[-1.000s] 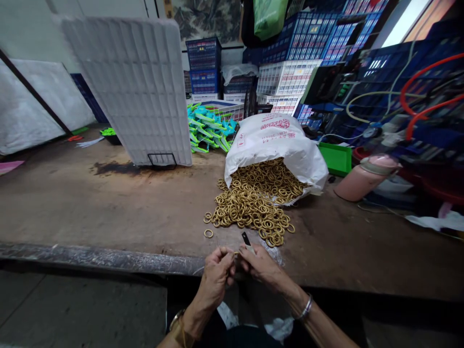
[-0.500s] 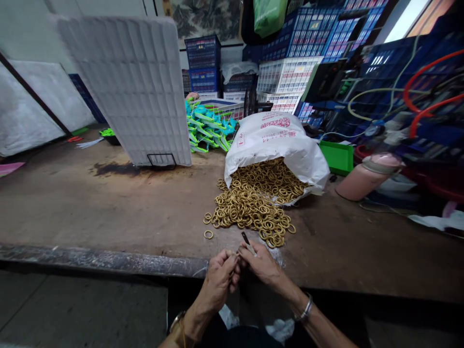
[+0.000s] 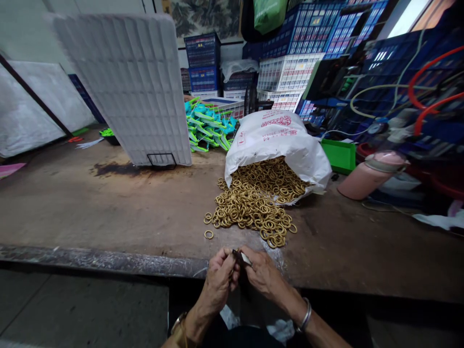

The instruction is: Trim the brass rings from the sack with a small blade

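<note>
Pinching tool (image 3: 246, 259) in right hand (image 3: 266, 274) fingers, probably for control | left hand (image 3: 218, 276) fingers pressed together, contents hidden | rings (image 3: 250, 209) piled at sack (image 3: 271, 133) mouth, likely for easy reach

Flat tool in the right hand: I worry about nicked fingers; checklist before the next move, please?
1. Flat tool gripped by the right hand: ok.
2. Its dark tip clear of the left hand: not ok, apparently right at it.
3. Ring in the left hand: cannot tell, hidden.
4. Ring pile clear of both hands: ok, just beyond them.
5. Sack mouth open: ok, rings spill out.
</note>
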